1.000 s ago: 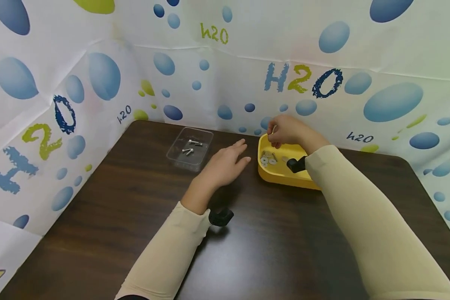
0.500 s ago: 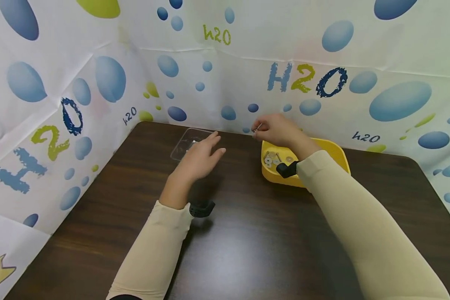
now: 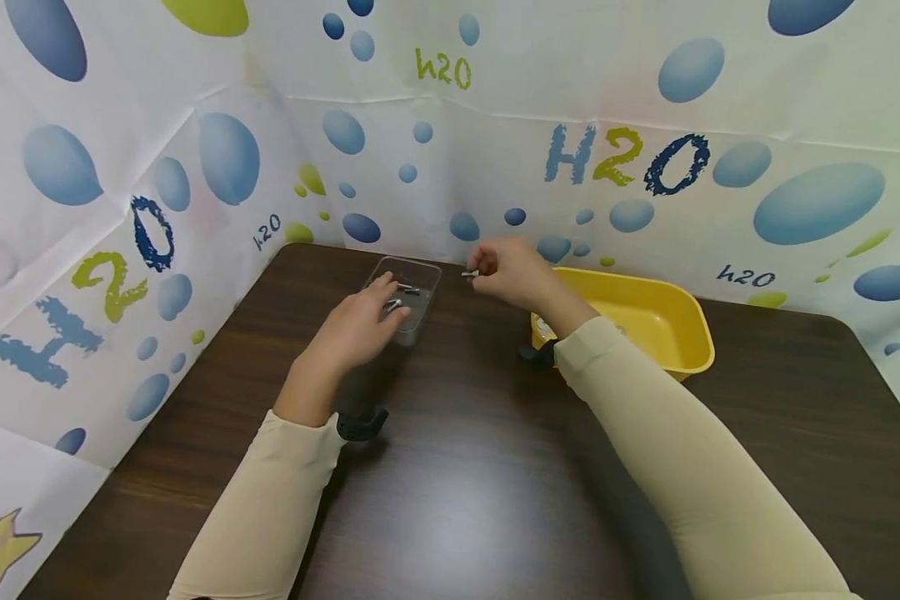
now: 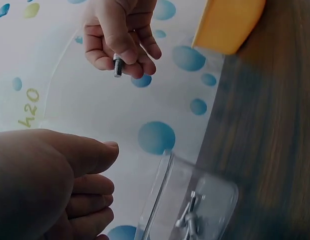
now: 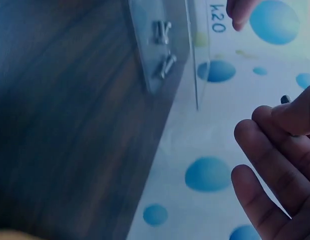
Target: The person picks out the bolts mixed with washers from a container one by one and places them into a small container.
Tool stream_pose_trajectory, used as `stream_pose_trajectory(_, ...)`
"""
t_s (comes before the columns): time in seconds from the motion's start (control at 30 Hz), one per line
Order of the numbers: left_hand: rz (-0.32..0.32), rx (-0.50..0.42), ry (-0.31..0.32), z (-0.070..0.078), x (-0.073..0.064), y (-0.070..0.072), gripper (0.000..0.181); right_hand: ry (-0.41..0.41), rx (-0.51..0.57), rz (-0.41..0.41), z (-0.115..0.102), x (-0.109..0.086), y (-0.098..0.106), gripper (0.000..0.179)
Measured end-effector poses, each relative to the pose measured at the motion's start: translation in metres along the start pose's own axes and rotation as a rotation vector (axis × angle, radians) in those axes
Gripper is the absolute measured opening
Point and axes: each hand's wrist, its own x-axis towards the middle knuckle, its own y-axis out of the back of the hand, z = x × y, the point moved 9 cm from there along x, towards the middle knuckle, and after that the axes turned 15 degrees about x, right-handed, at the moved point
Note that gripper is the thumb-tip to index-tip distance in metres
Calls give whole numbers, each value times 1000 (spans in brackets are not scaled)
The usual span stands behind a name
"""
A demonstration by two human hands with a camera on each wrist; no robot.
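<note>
My right hand [image 3: 513, 271] pinches a small silver screw [image 4: 117, 66] between thumb and fingers, its threaded end pointing out. It is in the air between the two containers. My left hand [image 3: 356, 325] is beside the clear plastic box [image 3: 422, 293], fingers extended and overlapping its near left side in the head view; nothing is in its grasp. Several silver screws [image 5: 167, 66] lie inside that box. The yellow tray [image 3: 701, 333] stands right of the box, its left part hidden by my right wrist and sleeve.
Both containers stand near the back edge of the dark wooden table [image 3: 450, 467]. A white sheet [image 3: 390, 50] printed with blue drops hangs behind and along the left side. A black strap device [image 3: 362, 423] sits on my left wrist.
My right hand has lifted from the yellow tray and moved left with the screw. My left hand has shifted left to the clear box.
</note>
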Motion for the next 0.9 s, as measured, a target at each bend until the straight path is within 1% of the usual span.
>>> stream_pose_trajectory(0.13,-2,18,20,-12,-1,-1,62,0,-7,-9,-3,7,-16,14)
stream_pose_trajectory(0.27,-11,57,40,-25,0,-1,66,10,33,-21,-4,14,-36,17)
stream_pose_trajectory(0.4,-25,62,61,-35,1,-1,68,35,48,-40,-7,21,-57,21)
stream_pose_trajectory(0.57,-70,75,71,-42,4,-7,67,91,-11,-79,-12,25,-84,25)
stream_pose_trajectory(0.67,-91,86,77,-45,5,-12,66,126,-71,-113,-14,26,-100,27)
stream_pose_trajectory(0.77,-95,90,82,-48,5,-13,65,149,-120,-143,-15,25,-112,27)
stream_pose_trajectory(0.9,-102,81,89,-50,4,-14,64,159,-144,-174,-16,26,-122,26)
